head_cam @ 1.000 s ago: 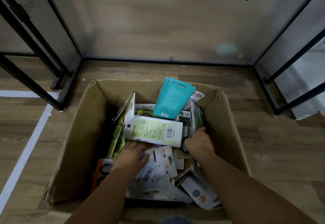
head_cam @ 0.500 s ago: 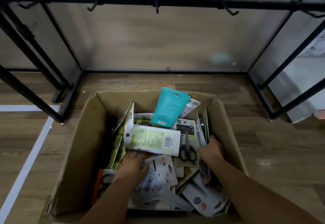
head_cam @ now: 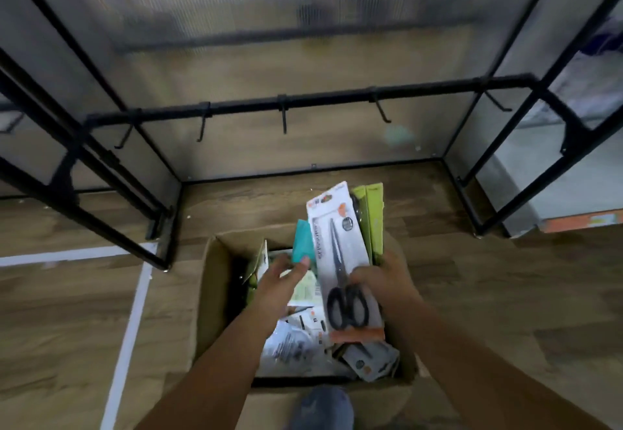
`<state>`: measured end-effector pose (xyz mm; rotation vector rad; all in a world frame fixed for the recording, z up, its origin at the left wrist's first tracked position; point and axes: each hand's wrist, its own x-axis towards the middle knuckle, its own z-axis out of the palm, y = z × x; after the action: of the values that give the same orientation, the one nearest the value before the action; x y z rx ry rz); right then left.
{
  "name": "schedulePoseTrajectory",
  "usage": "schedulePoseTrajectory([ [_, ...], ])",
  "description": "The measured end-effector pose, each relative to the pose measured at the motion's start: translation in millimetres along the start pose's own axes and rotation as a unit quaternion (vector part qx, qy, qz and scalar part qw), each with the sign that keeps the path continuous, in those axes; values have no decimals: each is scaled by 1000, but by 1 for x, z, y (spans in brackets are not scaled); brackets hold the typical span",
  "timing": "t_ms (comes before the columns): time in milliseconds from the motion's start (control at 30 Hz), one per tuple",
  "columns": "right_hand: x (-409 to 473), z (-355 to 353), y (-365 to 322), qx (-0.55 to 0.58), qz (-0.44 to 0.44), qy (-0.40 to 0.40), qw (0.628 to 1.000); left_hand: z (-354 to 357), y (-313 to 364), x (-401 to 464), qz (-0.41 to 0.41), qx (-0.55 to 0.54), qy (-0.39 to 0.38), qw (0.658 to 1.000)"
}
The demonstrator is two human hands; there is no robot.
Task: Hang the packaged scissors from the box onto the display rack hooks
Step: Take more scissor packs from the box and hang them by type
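My right hand (head_cam: pixel 381 281) grips a white pack of black-handled scissors (head_cam: pixel 340 261), held upright above the cardboard box (head_cam: pixel 215 294), together with green-carded packs (head_cam: pixel 372 220) behind it. My left hand (head_cam: pixel 279 278) hovers over the box with relaxed fingers, near a teal pack (head_cam: pixel 302 244), holding nothing. Several more scissor packs (head_cam: pixel 296 342) lie loose in the box. The rack's lower black bar (head_cam: pixel 303 104) carries several bare hooks (head_cam: pixel 284 119), beyond and above the box.
The black rack frame has legs on the wooden floor at left (head_cam: pixel 158 227) and right (head_cam: pixel 478 227), with a ribbed translucent panel (head_cam: pixel 303 41) behind. White tape lines (head_cam: pixel 135 311) mark the floor at left. A blue shoe tip (head_cam: pixel 320 406) shows below the box.
My right hand has lifted a white scissors pack and green packs out of the box. My left hand has risen off the pile. The view has tilted up, bringing the hook bar lower.
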<state>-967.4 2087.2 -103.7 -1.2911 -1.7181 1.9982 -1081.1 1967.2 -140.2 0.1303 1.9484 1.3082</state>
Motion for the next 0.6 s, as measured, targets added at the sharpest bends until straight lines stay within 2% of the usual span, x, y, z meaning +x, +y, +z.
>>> schedulePoseTrajectory([
  [67, -25, 0, -48, 22, -7, -44, 999, -12, 55, -39, -8, -96, -15, 995],
  [133, -56, -3, -106, -5, -8, -79, 997, -31, 112, -85, 2, -142, -63, 988],
  [167, -72, -5, -136, -17, -9, -94, 995, -42, 140, -109, 28, -134, -76, 988],
  [267, -128, -16, -231, 14, -19, -162, 986, -79, 229, -182, 118, -55, -16, 991],
  [333, -169, -21, -288, 56, -8, -202, 978, -104, 287, -229, 157, 5, -5, 987],
  [467, -243, -24, -384, 95, -48, -196, 975, -142, 389, -312, 243, 101, -3, 965],
  [600, -288, -23, -457, 81, -112, -177, 974, -145, 460, -373, 336, 82, 55, 937],
])
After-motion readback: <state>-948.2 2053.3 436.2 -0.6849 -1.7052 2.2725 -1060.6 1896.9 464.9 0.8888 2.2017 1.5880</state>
